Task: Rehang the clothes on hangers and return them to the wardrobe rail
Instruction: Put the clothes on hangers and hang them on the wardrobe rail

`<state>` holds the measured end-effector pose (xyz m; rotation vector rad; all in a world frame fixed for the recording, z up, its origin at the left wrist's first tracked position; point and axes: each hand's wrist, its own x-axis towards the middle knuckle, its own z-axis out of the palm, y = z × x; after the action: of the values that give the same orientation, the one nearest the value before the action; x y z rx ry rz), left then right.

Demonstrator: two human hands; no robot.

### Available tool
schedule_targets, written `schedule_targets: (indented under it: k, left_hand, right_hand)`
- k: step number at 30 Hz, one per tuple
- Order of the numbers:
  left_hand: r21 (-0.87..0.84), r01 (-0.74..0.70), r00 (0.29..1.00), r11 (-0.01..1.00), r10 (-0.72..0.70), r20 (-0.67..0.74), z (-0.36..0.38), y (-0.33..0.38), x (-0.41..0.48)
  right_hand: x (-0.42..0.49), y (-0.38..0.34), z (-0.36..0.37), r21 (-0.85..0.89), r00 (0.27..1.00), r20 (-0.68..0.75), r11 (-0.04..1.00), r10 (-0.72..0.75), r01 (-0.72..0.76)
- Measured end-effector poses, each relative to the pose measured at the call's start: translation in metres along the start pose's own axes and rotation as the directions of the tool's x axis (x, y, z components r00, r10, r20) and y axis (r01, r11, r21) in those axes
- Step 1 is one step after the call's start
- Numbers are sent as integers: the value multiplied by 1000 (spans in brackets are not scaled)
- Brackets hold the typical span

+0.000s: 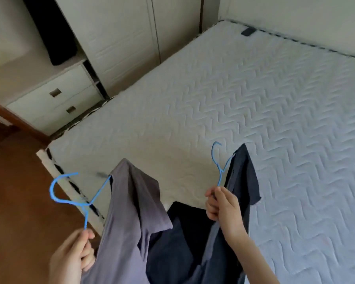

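Clothes are on both blue hangers: left hand [74,257] pinches the grey garment's hanger [70,193], right hand [223,208] grips the navy one's [218,160]. Wardrobe [55,33] lies up-left, nearer the left hand.

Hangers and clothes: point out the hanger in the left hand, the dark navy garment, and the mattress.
left hanger [55,193]: head view, on the curved blue hook.
dark navy garment [244,173]: head view, on the shoulder panel hanging from the right hanger.
mattress [254,89]: head view, on bare quilted top.
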<state>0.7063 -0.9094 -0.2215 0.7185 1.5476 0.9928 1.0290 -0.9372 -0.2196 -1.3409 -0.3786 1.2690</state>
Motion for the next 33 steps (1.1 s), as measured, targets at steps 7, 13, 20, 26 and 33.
schedule_targets:
  k: [7,13,20,26,33]
  left_hand:
    - [-4,-146,981,989,144,-134,-170,63,-102]
    - [-67,-213,965,975,200,-168,-324,78,-164]
    - [-40,-222,940,974,203,-275,-473,74,-192]
    - [-51,-183,888,982,143,-437,-552,68,-162]
    - [-70,-95,748,993,24,-664,-637,81,-75]
  right_hand:
    - [-194,-1,124,-400,981,123,898,-148,185]
    - [-315,22,210,-601,919,202,697,-339,390]
    - [-370,73,314,-585,941,252,739,-226,334]
    - [-335,109,433,-588,905,400,717,-143,373]
    - [-229,148,603,-516,807,584,728,-88,453]
